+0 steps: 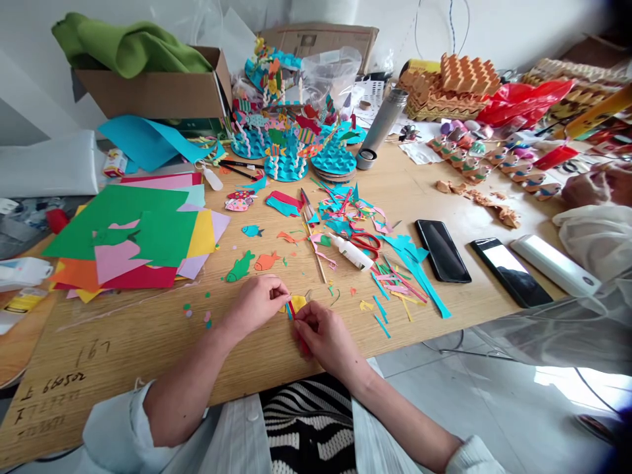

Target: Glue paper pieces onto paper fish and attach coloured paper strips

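A small yellow paper piece (299,302) lies at the table's front, between my two hands, with a narrow red paper strip (291,309) across it and a bit of blue beside the strip. My left hand (257,304) pinches at the strip's far end; its fingertips are closed. Gripping the near end, my right hand (323,332) has more red under its fingers, partly hidden. Just beyond lie a green paper fish (240,267), an orange paper fish (267,261) and a small blue paper fish (252,231). A white glue bottle (351,252) rests on its side near red-handled scissors (366,243).
Coloured sheets (162,227) are stacked at left. Paper scraps (355,210), a thin stick (317,253) and two phones (443,251) lie to the right. Blue decorated stands (286,168) and a metal flask (385,122) are behind. Another person's hand (590,187) works at far right.
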Demonstrator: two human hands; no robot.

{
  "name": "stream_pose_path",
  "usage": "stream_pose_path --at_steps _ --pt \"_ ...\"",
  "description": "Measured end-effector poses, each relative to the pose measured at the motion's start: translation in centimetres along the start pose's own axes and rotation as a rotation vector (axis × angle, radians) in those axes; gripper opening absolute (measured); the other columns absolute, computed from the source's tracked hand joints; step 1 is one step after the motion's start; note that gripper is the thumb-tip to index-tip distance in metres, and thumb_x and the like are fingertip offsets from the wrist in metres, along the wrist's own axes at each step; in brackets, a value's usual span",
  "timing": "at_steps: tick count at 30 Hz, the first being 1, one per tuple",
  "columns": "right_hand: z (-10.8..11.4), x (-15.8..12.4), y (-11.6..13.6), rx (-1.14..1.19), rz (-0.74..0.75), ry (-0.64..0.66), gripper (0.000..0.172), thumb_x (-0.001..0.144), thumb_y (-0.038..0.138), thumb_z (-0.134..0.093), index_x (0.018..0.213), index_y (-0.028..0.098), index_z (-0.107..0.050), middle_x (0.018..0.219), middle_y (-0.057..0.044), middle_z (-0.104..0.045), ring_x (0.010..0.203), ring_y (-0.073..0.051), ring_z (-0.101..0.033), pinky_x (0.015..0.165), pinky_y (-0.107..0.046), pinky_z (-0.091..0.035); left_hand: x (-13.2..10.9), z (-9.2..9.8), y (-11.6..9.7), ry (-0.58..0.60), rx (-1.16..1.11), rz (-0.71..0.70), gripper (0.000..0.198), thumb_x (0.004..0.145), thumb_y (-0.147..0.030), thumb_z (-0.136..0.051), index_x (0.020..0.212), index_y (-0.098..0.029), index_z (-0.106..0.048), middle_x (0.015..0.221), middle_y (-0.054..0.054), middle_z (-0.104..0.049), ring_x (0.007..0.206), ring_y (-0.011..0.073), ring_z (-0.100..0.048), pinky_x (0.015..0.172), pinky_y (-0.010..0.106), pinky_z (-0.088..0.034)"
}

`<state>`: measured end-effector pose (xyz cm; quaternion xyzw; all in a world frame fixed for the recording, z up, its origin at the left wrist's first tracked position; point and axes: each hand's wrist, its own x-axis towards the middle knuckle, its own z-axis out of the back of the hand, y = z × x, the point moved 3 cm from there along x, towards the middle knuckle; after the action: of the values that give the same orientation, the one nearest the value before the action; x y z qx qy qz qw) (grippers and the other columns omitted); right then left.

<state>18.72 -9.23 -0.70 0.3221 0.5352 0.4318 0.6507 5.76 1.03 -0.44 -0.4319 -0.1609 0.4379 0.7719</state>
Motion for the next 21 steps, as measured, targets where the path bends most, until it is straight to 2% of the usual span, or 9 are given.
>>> stream_pose_path --at_steps 9,21 --pt "0.14 0.08 0.26 -0.079 0.040 -0.014 0.008 0.082 0.017 -0.051 0.077 0.022 -0.053 0.052 0.004 -0.058 0.044 -0.011 -0.052 0.048 -0.022 -0.038 0.01 0.10 -0.26 -0.015 0.030 -0.008 0.010 0.076 -0.019 -0.067 0.066 -0.018 -0.067 0.066 0.000 -0.064 0.062 0.0138 -0.055 0.060 0.025 -0.039" --pt "0.73 -0.11 0.25 -0.118 0.055 -0.075 0.011 0.079 0.012 -0.054 0.080 0.022 -0.057 0.060 0.004 -0.064 0.049 -0.011 -0.057 0.050 -0.020 -0.037 -0.11 0.13 0.23 -0.016 -0.037 -0.048 0.014 0.079 -0.030 -0.063 0.073 -0.018 -0.069 0.070 0.003 -0.067 0.065 0.0160 -0.060 0.063 0.027 -0.045"
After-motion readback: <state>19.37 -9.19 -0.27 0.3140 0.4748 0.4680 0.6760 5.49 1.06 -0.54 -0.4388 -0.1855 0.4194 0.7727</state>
